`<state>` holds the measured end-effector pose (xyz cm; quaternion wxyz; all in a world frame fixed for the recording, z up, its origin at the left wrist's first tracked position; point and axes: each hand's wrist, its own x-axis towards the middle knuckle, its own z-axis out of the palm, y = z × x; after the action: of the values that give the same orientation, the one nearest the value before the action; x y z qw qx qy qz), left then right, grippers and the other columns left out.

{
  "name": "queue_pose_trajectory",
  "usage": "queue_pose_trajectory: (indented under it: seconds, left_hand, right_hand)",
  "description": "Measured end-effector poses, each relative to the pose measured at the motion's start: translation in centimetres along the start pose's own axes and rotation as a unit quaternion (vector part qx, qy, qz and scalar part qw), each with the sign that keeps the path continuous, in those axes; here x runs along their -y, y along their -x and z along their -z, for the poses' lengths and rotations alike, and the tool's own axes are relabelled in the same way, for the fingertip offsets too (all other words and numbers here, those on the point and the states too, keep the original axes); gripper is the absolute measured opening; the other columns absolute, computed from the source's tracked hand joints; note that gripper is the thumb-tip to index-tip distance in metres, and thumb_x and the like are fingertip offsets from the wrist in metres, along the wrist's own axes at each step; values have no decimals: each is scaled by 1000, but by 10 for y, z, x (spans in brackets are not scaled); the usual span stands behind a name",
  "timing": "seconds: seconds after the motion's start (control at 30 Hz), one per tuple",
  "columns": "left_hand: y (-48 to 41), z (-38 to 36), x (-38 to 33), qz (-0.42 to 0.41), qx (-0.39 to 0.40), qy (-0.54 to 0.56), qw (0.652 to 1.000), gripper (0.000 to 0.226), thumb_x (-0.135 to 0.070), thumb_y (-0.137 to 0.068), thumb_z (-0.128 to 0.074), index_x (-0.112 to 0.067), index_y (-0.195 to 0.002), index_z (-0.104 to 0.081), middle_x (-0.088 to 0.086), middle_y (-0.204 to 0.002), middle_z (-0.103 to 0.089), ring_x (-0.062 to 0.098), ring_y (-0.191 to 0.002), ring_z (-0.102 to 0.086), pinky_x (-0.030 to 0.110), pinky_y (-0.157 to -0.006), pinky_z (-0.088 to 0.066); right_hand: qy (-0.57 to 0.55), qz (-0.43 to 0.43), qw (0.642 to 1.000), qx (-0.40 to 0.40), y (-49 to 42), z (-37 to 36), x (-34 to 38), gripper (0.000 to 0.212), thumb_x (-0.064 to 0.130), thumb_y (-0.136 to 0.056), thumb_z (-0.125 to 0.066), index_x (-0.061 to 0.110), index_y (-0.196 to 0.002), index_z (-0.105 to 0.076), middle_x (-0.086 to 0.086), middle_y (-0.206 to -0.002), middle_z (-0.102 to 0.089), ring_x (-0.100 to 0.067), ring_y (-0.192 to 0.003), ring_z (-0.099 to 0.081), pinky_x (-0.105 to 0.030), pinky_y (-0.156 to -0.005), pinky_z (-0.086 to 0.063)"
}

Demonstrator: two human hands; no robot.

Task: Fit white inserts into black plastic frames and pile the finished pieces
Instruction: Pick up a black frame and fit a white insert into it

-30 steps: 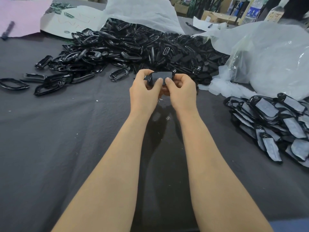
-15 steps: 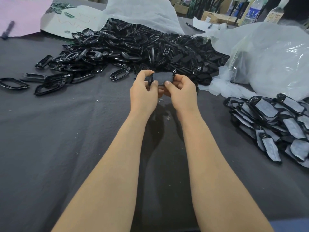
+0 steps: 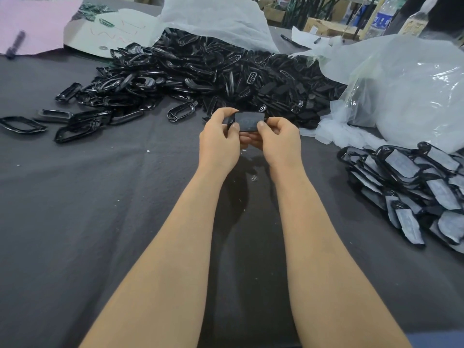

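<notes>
Pinching one frame (image 3: 229, 121) with its insert (image 3: 248, 121) between left hand (image 3: 219, 140) and right hand (image 3: 280, 143), just on the near side of the heap (image 3: 200, 71), lifted off the cloth (image 3: 100, 197). Long axis lying left to right, one end in each grip, thumbs curled onto the top face, other fingers mostly hidden beneath; neither hand nearer. Flat, matte, grey-looking insert within a glossy, hard, rounded black rim; fully seated or not, cannot tell. Probably pressing the edges home. Next, likely over to the pile (image 3: 414, 187), well right of the heap and nearer: easiest for the right hand. Crinkled clear bags (image 3: 401, 96) right of the heap.
</notes>
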<state>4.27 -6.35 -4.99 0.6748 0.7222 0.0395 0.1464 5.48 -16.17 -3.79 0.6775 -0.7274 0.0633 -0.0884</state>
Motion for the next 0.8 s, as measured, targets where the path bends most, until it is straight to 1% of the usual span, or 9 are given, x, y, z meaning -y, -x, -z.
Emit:
queue_pose_trajectory:
  seconds: [0.07, 0.13, 0.2, 0.27, 0.4, 0.53, 0.63, 0.73, 0.8]
  left_hand:
    - [0, -1, 0, 1, 4, 1, 1000, 24, -6, -99, -44, -27, -109, -49, 8, -88, -69, 8, -67, -67, 23, -66, -57]
    - [-1, -1, 1, 6, -1, 3, 1000, 24, -6, -99, -44, -26, -111, -50, 8, -89, -69, 10, -68, -67, 24, -67, -58]
    - [-1, 0, 0, 10, -9, 8, 1000, 24, -6, -99, -44, -25, -112, -51, 6, -85, -68, 10, -68, -67, 26, -68, -59]
    - [0, 0, -1, 9, -8, 8, 1000, 25, -6, -100, -44, -23, -116, -52, 3, -82, -68, 6, -65, -67, 22, -66, -58]
    - [3, 0, -4, -5, 5, 3, 1000, 23, -6, -99, -44, -25, -110, -51, 0, -75, -67, 0, -59, -65, 18, -62, -56]
    - [6, 1, -5, -14, 3, -3, 1000, 11, -15, -97, -52, -22, -106, -53, 2, -75, -66, 0, -55, -63, 18, -59, -54]
    - [6, 2, -5, -20, -4, -16, 1000, 9, -17, -96, -57, -19, -103, -52, 3, -77, -66, -1, -53, -61, 16, -56, -52]
    - [5, 2, -4, -20, 0, -24, 1000, 8, -14, -97, -56, -21, -99, -51, 5, -80, -67, 1, -54, -62, 19, -57, -55]
    - [4, 1, -3, -15, 15, -30, 999, 9, -15, -97, -55, -23, -96, -52, 5, -79, -68, 4, -57, -63, 22, -61, -57]
  right_hand:
    - [4, -5, 1000, -1, 0, 1, 0, 19, 6, -97, -48, -2, -112, -57, -21, -97, -70, -27, -81, -71, -34, -78, -59]
    - [3, 2, 1000, 8, 1, 2, 1, 14, 9, -97, -49, 3, -106, -59, -17, -92, -72, -20, -74, -71, -26, -69, -58]
    - [13, 14, 1000, 4, 2, 0, 1, 8, 16, -97, -53, 11, -100, -59, -12, -92, -72, -20, -77, -71, -26, -70, -58]
    - [18, 24, 999, -16, 2, 0, 0, 8, 21, -95, -57, 15, -100, -55, -7, -94, -68, -17, -78, -70, -27, -72, -59]
    - [9, 23, 999, -35, 1, 2, -2, 7, 17, -93, -59, 19, -90, -54, -2, -90, -64, -13, -73, -65, -29, -75, -57]
    - [-2, 18, 999, -28, 0, 3, -1, 5, 15, -92, -61, 16, -93, -56, -3, -90, -63, -11, -73, -62, -22, -70, -54]
    - [-6, 19, 1000, -22, 2, 2, 0, 10, 14, -91, -61, 21, -86, -56, 0, -87, -62, -10, -73, -62, -19, -68, -54]
    - [-10, 17, 1000, -8, 4, 0, 1, 8, 15, -90, -63, 18, -94, -57, -2, -93, -64, -12, -80, -63, -20, -69, -55]
    - [-7, 13, 1000, 2, 4, -1, 1, 14, 17, -88, -65, 17, -98, -56, -1, -94, -65, -13, -85, -65, -23, -73, -57]
